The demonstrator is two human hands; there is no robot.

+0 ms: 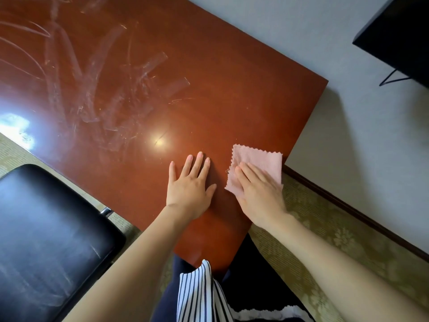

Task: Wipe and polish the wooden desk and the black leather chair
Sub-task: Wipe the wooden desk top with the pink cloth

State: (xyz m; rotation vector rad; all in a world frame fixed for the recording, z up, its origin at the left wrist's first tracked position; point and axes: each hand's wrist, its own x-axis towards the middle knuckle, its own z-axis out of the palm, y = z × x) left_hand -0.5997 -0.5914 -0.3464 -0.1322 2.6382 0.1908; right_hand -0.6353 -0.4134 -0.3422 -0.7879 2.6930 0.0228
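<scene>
Now my right hand (260, 194) presses the pink cloth (255, 168) flat on the wooden desk (144, 89); my left hand (190, 184) rests open, palm down, beside it.

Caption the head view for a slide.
Right hand presses pink cloth on smeared wooden desk; left hand flat beside it.

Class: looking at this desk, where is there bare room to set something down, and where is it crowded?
Nearly the whole wooden desk is bare, from the streaked far end down to the light glare. It is crowded only at the near corner: the left hand lies flat there, and the right hand presses the pink cloth by the edge.
</scene>
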